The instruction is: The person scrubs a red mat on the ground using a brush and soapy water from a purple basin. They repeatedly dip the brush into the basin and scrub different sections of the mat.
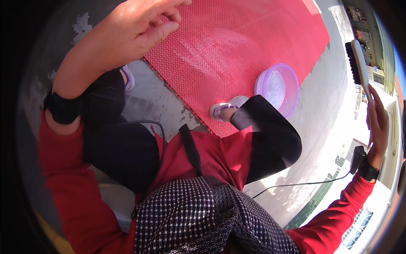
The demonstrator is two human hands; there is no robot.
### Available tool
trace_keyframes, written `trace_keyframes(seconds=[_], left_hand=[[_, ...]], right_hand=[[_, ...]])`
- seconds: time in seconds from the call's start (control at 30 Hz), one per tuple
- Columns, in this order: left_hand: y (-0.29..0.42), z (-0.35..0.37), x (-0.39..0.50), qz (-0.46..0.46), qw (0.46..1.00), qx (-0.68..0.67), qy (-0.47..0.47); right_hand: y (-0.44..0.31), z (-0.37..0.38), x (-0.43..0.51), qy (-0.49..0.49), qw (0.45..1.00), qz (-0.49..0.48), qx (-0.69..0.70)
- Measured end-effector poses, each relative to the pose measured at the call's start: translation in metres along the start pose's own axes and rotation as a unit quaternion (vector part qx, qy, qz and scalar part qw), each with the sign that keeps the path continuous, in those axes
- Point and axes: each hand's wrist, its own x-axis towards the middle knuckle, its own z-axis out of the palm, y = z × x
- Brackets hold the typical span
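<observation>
My left hand (139,28) is raised over the red perforated plastic floor mat (269,38), its fingers loosely bent and apart, with nothing seen in it. The top picture edge cuts off part of that hand. Far out to the right, my right hand (378,122) grips the handle of a scrub brush (360,60). The brush has a pale back and handle and dark bristles, and is held up off the floor. White foam streaks (206,57) lie across the mat.
A translucent purple plastic basin (293,92) holding sudsy liquid stands at the mat's right edge, beside my knee. One shoe (230,106) rests on the mat, the other (129,77) on wet concrete (142,85). A cable (301,184) runs to a device (357,158) at my right wrist.
</observation>
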Motion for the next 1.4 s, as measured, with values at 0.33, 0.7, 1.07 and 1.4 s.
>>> trace_keyframes(seconds=[0.33,0.7,1.07,1.4], left_hand=[[0.034,-0.013,-0.031,-0.058,0.997,0.046,0.035],[0.004,-0.030,-0.067,-0.222,0.974,0.051,-0.017],[-0.011,0.000,-0.013,-0.195,0.964,0.029,-0.179],[-0.006,0.007,-0.001,-0.209,0.960,-0.002,-0.187]], right_hand=[[-0.169,0.218,0.087,0.028,0.821,-0.253,0.511],[-0.063,0.505,-0.012,-0.387,0.891,-0.195,0.136],[-0.164,0.569,0.063,-0.365,0.872,-0.208,0.253],[-0.126,0.547,0.059,-0.408,0.878,-0.212,0.134]])
